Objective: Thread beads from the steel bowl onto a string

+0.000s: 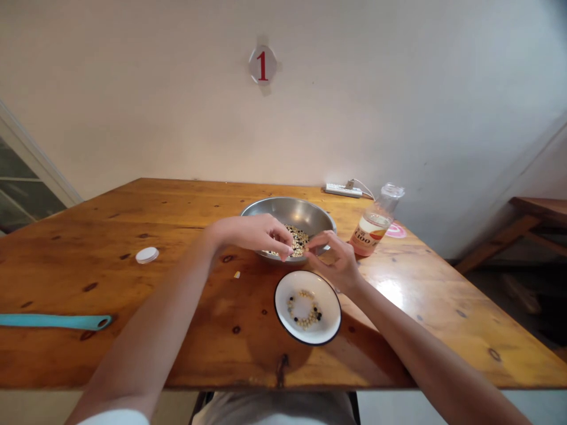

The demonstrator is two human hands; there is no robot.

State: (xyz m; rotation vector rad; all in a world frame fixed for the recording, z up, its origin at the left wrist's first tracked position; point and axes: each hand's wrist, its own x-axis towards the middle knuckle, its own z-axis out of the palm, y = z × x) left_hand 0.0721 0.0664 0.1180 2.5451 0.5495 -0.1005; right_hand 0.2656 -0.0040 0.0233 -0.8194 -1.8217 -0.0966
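A wide steel bowl [305, 210] holds many small pale and black bean-like pieces [297, 237]. Above its near side, my left hand [266, 233] curls with the fingertips pinched together. My right hand [336, 257] faces it at the bowl's right rim, thumb and forefinger also pinched. Whatever sits in either pinch is too small to make out. Just in front of the bowl is a white dish [283, 316] with a dark rim, where a loose ring of similar pieces [305, 321] lies.
An uncapped bottle [370, 227] with pink liquid stands right of the bowl, near a pink round item [396, 230]. A power strip [343, 190] lies at the back. On the left are a white lid [147, 255] and a turquoise handle [53, 321]. A small scrap [237, 274] lies mid-table.
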